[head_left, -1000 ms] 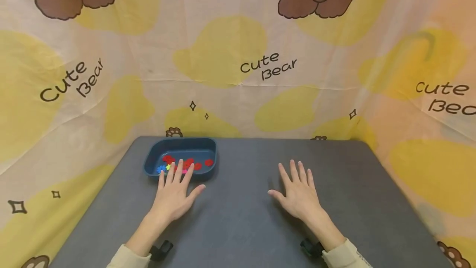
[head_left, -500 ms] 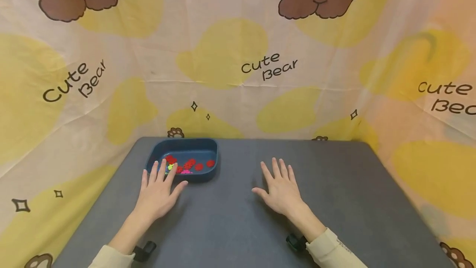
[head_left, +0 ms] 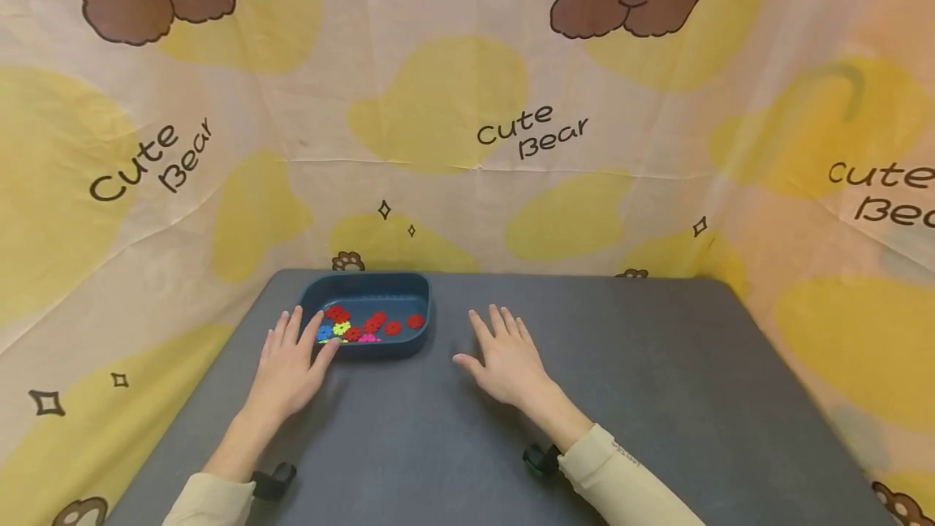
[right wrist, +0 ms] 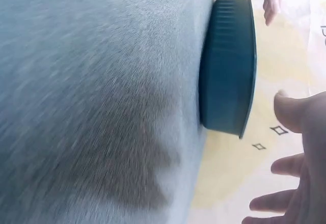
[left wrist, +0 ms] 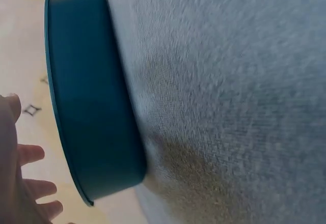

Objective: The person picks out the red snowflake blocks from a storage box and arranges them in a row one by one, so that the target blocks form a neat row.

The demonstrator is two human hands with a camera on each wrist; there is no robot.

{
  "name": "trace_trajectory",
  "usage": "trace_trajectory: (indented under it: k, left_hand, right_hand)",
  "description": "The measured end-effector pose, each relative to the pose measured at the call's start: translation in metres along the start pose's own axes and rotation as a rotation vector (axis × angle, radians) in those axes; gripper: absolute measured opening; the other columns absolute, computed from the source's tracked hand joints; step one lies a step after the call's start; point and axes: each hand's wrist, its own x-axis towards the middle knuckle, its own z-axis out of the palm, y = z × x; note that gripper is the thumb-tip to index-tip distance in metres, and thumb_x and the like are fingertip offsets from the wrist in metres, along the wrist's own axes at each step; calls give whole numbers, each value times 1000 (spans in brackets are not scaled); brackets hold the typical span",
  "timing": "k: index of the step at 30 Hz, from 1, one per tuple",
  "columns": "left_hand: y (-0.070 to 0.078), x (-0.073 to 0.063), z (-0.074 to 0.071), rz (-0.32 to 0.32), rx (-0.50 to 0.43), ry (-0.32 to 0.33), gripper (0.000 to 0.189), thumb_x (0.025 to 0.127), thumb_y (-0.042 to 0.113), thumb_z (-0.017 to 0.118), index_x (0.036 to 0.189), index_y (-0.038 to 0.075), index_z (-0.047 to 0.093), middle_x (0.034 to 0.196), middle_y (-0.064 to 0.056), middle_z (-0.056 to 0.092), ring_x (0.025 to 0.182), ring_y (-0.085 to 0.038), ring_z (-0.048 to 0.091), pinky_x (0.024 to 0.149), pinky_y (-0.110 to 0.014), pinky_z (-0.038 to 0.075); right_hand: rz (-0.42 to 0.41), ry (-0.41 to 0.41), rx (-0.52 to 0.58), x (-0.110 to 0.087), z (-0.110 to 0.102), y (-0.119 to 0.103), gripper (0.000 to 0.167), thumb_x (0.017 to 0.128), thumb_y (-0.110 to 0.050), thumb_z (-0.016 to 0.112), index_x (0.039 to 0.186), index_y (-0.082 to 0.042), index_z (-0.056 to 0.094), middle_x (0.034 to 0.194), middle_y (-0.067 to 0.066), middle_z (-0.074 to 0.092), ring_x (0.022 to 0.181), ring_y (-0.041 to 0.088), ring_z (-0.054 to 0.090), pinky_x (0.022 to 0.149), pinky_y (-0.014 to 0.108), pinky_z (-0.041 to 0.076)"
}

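A dark blue tray [head_left: 394, 350] stands at the far left of the grey table. Inside it lie several flower-shaped pieces: red pieces [head_left: 353, 334], a yellow-green piece [head_left: 341, 328], a blue piece [head_left: 325, 333] and a pink piece [head_left: 368, 338]. My left hand [head_left: 286, 368] is at the tray's near left corner, fingers spread and holding nothing; the left wrist view shows it above the tray's rim [left wrist: 55, 107]. To the tray's right, my right hand [head_left: 507, 360] hovers over the table with fingers extended, apart from the tray and holding nothing.
The grey table [head_left: 643, 396] reaches back to a patterned cloth [head_left: 467, 209] that hangs behind it and along both sides. Dark straps [head_left: 540, 461] sit on both wrists.
Both hands have moved left in the head view. The left hand has gone from in front of the tray to its left corner, uncovering more pieces; the right hand has come nearer the tray.
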Motion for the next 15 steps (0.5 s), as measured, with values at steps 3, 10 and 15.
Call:
trace_trajectory:
  k: [3, 10, 15]
  left_hand:
    - [-7, 6, -1, -17, -43, 13, 66, 106, 45, 46, 152, -2, 38, 157, -38, 22, 146, -56, 15, 115, -69, 12]
    - [-21, 16, 0, -84, -158, 7, 65, 107, 42, 46, 152, -4, 35, 158, -37, 19, 144, -58, 15, 110, -73, 16]
    - [-30, 22, 3, -117, -227, -1, 66, 107, 42, 46, 153, -4, 34, 159, -37, 17, 143, -60, 16, 108, -76, 17]
  right_hand:
    - [-6, -6, 40, 12, 4, -8, 79, 100, -63, 46, 161, -16, 30, 163, 21, 27, 152, 38, 22, 120, 54, 19]
    - [14, -42, 174, 33, 13, -19, 76, 101, -61, 48, 161, -19, 30, 164, 18, 29, 150, 37, 28, 115, 56, 29]
    - [17, -22, 251, 47, 21, -23, 74, 101, -61, 48, 161, -21, 31, 163, 16, 31, 147, 37, 34, 109, 60, 37]
